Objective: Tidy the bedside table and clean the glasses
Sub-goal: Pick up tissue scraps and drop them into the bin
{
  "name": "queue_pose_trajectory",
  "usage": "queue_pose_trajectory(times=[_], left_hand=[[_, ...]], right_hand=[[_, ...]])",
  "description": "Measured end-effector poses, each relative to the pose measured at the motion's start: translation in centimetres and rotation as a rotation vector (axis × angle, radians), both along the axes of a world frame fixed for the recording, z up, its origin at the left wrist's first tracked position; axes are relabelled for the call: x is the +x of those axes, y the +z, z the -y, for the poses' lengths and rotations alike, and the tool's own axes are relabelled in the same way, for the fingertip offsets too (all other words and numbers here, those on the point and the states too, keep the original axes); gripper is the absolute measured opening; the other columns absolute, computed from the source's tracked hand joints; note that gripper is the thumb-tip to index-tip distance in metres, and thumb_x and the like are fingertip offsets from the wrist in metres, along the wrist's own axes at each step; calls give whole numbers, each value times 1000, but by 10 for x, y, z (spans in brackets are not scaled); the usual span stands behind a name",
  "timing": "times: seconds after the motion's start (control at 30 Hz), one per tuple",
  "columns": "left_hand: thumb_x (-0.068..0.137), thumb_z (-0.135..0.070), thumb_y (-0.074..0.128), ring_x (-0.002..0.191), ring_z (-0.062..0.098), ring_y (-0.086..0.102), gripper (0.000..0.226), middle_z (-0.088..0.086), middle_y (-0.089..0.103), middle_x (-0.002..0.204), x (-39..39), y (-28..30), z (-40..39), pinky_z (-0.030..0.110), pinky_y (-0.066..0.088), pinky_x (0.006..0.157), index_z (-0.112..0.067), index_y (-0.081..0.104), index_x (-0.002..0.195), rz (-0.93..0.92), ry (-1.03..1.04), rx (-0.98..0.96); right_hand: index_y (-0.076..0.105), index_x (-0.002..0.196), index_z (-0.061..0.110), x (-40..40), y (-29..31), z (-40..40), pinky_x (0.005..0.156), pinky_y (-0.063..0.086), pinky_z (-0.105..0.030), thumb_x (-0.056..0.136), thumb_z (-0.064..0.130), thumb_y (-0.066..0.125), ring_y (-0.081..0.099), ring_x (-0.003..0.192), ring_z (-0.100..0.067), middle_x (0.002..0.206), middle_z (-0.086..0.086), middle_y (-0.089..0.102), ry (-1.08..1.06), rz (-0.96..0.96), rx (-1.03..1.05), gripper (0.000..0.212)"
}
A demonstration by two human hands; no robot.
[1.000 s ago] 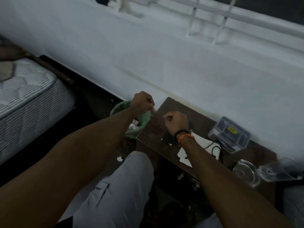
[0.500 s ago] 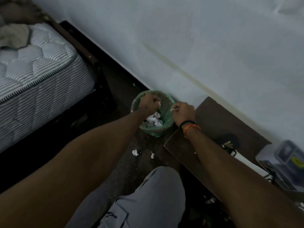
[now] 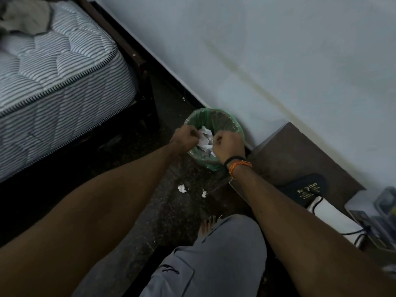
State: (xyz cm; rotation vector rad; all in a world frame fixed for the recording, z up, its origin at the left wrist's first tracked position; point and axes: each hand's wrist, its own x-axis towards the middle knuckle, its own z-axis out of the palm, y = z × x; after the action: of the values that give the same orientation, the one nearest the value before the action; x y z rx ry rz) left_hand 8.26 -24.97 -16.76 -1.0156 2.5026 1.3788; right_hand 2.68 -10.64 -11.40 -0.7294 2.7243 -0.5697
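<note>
step: dropping paper in bin | left hand and right hand fingers curled tight, maybe pinching paper | tip: let go right over bin, then pick up floor scraps

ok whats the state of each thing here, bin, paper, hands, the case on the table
bin: upright on the floor, green liner in, partly filled with crumpled paper
crumpled paper: white, in the bin between both hands
left hand: fisted over the bin, against the paper
right hand: fisted over the bin
paper scraps: two bits on the floor, outside the bin
glasses case: black, lying closed on the bedside table
</note>
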Motion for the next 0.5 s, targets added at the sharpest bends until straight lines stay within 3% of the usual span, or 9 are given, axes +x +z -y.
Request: queue_pose_trajectory(times=[0.13, 0.37, 0.5], left_hand=[[79, -13, 66, 95, 23, 67, 14, 6, 72, 94, 31, -18, 11, 26, 49, 75, -14, 72, 92, 52, -66, -49], [87, -15, 58, 105, 33, 66, 24, 16, 70, 110, 64, -85, 6, 37, 50, 87, -7, 69, 106, 218, -354, -65], [88, -17, 59, 116, 32, 61, 30, 15, 65, 122, 71, -142, -6, 39, 49, 96, -9, 67, 115, 319, -379, -5]], right_hand=[[71, 76, 7, 32, -21, 16, 71, 56, -43, 78, 4, 58, 63, 81, -34, 82, -14, 70, 37, 105, -4, 13], [69, 88, 8, 47, -75, 24, 85, 53, -37, 82, 10, 61, 63, 98, -35, 101, -15, 70, -48, 403, 182, 10], [67, 92, 10, 41, -113, 33, 91, 49, -37, 85, 12, 60, 60, 107, -36, 111, -16, 67, -122, 500, 231, 10]])
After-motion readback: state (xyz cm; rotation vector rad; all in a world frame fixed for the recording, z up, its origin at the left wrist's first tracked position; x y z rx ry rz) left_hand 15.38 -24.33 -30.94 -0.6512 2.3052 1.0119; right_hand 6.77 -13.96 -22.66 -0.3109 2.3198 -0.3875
